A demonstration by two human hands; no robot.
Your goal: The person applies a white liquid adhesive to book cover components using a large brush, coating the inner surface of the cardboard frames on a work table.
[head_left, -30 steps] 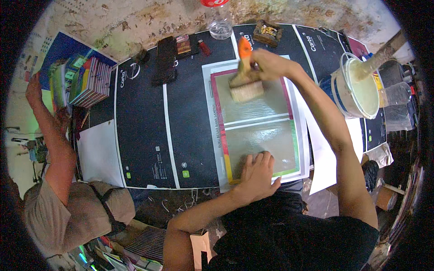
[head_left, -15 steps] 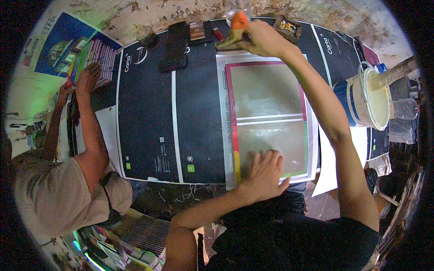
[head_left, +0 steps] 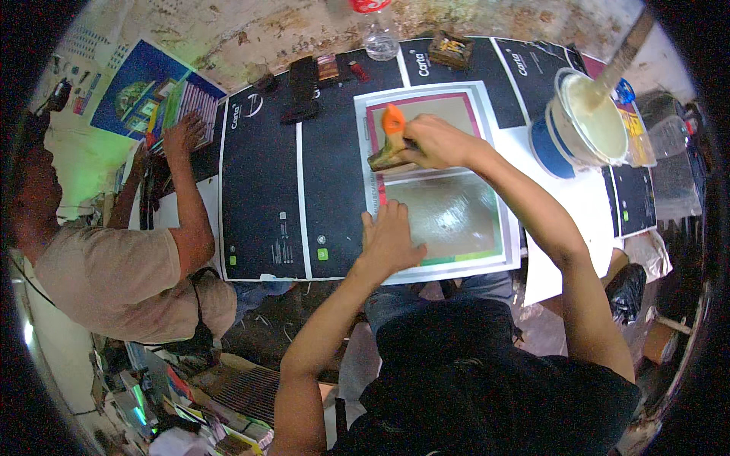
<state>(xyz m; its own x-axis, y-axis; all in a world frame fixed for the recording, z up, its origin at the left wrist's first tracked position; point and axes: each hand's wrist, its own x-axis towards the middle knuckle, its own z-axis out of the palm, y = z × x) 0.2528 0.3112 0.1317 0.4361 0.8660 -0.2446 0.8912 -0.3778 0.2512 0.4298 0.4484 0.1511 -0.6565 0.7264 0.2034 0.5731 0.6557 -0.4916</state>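
Note:
Over the upper part of a printed sheet (head_left: 506,242), my right hand (head_left: 441,142) is closed around a wide flat brush (head_left: 392,125) with an orange handle end. The brush's broad head points down toward the sheet. Two grey-brown boards lie on this sheet, split by a narrow gap; the near board (head_left: 449,216) has a wet-looking shine. Coloured and white margins frame them. My left hand (head_left: 389,242) rests on the sheet's left part by the near board, fingers spread and holding nothing.
Black sheets with white stripes (head_left: 262,190) cover the table. A white-and-blue bucket (head_left: 555,144) of pale paste with a stick stands at right. Along the back are a plastic bottle (head_left: 380,38) and an ashtray (head_left: 450,50). At left, a co-worker (head_left: 129,266) handles stacked books (head_left: 186,114).
My right hand has brought the brush from beyond the sheet's far edge to above the boards. My left hand has shifted left and away from me. The whole view has shifted.

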